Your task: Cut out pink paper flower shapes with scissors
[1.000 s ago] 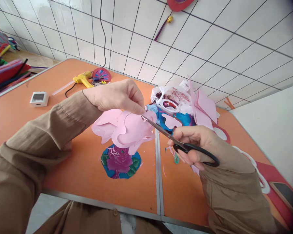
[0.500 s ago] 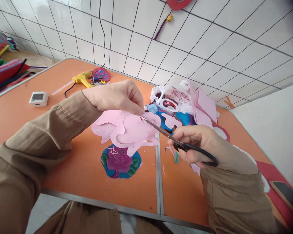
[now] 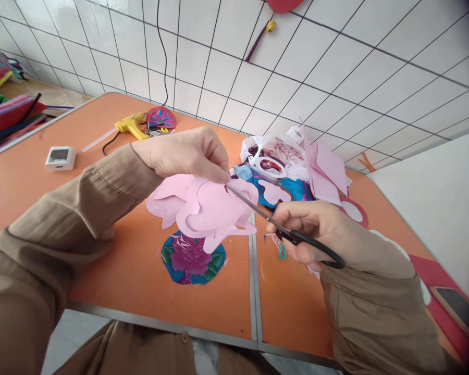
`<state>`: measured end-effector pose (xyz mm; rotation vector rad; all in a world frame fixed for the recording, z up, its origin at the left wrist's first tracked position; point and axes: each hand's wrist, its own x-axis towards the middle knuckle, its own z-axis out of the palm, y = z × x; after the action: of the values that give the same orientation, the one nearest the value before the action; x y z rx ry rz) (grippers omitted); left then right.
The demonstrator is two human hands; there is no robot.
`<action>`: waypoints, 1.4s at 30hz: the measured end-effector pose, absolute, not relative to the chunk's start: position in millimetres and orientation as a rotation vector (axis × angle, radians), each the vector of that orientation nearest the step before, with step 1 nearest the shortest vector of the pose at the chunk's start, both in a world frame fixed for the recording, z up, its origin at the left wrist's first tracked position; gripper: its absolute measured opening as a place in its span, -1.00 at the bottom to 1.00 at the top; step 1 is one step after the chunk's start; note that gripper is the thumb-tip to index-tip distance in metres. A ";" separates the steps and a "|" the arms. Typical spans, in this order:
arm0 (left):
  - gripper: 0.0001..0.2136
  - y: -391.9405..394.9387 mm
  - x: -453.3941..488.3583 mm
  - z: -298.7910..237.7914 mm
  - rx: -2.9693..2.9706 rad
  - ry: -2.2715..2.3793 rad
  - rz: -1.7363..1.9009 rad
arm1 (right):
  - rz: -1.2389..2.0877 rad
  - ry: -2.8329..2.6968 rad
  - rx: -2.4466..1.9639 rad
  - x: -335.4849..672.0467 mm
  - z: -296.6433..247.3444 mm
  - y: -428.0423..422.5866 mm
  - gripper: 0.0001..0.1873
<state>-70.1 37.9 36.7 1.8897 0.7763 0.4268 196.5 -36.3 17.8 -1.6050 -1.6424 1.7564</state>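
My left hand [image 3: 193, 155] pinches the upper edge of a pink paper cutout [image 3: 214, 208], which hangs above the table with curled, layered edges. In my right hand [image 3: 316, 229] is a pair of black-handled scissors [image 3: 268, 216]; my fingers are in the handle loops. The blades point up and left, and their tips meet the paper right beside my left fingertips. The blades look nearly closed. Below the paper lies a piece of blue fabric with a purple flower [image 3: 193, 263], partly covered by the cutout, with thin pink slivers on it.
A yellow glue gun [image 3: 132, 125] and a small white box [image 3: 60, 158] are at the back left. Behind the paper sits a plastic bag [image 3: 289, 156] beside folded pink sheets [image 3: 326, 169]. A dark phone-like slab [image 3: 455, 307] rests on red material at right. A tiled wall borders the table.
The scissor handles have moved slightly left and look a little more closed, with my right hand shifting along. My left hand and the paper stay nearly in place.
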 end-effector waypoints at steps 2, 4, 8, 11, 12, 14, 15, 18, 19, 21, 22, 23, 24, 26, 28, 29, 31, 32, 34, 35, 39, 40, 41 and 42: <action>-0.85 37.8 -70.4 37.1 1.877 0.779 0.422 | 1.751 -1.650 -1.637 194.3 18.2 -36.6 -0.67; -0.86 38.2 -71.1 37.0 1.880 0.776 0.440 | 1.754 -1.666 -1.679 193.1 18.3 -36.4 -0.76; -0.88 42.0 -73.0 33.7 1.863 0.749 0.489 | 1.812 -1.712 -1.607 195.2 18.4 -33.9 -0.73; -0.86 45.7 -73.8 30.5 1.863 0.730 0.496 | 1.897 -1.702 -1.485 198.1 18.8 -31.9 -0.61; -0.86 46.5 -73.9 29.8 1.863 0.727 0.499 | 1.915 -1.690 -1.477 198.8 18.9 -31.6 -0.60; -0.87 47.4 -73.8 29.0 1.852 0.723 0.510 | 1.910 -1.672 -1.489 199.6 18.8 -31.8 -0.60; -0.88 47.5 -73.7 28.9 1.841 0.715 0.516 | 1.891 -1.668 -1.503 199.9 18.5 -32.0 -0.60; -0.90 48.1 -73.2 27.9 1.775 0.681 0.538 | 1.844 -1.661 -1.500 201.7 16.4 -31.8 -0.63; -0.91 48.7 -73.0 27.1 1.748 0.671 0.551 | 1.844 -1.661 -1.474 202.7 15.5 -31.3 -0.63; -0.91 50.7 -72.6 25.0 1.693 0.652 0.583 | 1.832 -1.656 -1.389 204.9 13.7 -30.2 -0.62; -0.91 51.9 -72.4 23.8 1.668 0.643 0.595 | 1.804 -1.655 -1.342 206.0 12.9 -29.8 -0.62; -0.90 53.1 -72.2 22.6 1.645 0.633 0.602 | 1.759 -1.652 -1.296 207.0 12.3 -29.8 -0.62; -0.90 54.2 -72.0 21.6 1.622 0.625 0.599 | 1.701 -1.644 -1.254 207.6 11.8 -30.0 -0.62; -0.90 55.5 -71.4 19.8 1.585 0.612 0.584 | 1.562 -1.626 -1.206 207.7 10.8 -31.0 -0.63; -0.90 55.8 -70.5 18.3 1.562 0.602 0.572 | 1.428 -1.606 -1.209 205.6 9.4 -31.7 -0.62; -0.90 55.7 -69.9 17.5 1.556 0.594 0.570 | 1.375 -1.598 -1.223 203.9 8.4 -31.5 -0.61; -0.90 55.7 -68.4 15.3 1.546 0.577 0.571 | 1.273 -1.587 -1.253 199.6 5.9 -29.9 -0.60; -0.91 55.8 -67.5 13.9 1.541 0.570 0.568 | 1.223 -1.587 -1.261 197.4 4.7 -28.6 -0.60; -0.91 55.9 -65.1 11.1 1.539 0.555 0.568 | 1.122 -1.589 -1.264 193.8 3.0 -25.9 -0.63; -0.91 55.6 -63.7 9.9 1.546 0.547 0.567 | 1.091 -1.586 -1.266 192.7 2.8 -24.8 -0.64; -0.90 51.2 -57.8 8.7 1.629 0.528 0.544 | 1.074 -1.571 -1.278 192.2 6.5 -24.1 -0.64; -0.89 49.2 -56.3 9.2 1.649 0.531 0.537 | 1.085 -1.575 -1.286 192.4 8.0 -24.5 -0.64; -0.88 47.0 -54.9 9.9 1.665 0.534 0.533 | 1.094 -1.578 -1.300 192.3 9.3 -25.0 -0.63; -0.87 44.7 -53.6 10.6 1.677 0.537 0.527 | 1.103 -1.575 -1.320 192.0 10.5 -25.4 -0.61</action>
<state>-53.6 44.7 10.6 1.6771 0.5368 0.5271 192.0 -25.4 10.5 -1.3204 -1.5748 1.1029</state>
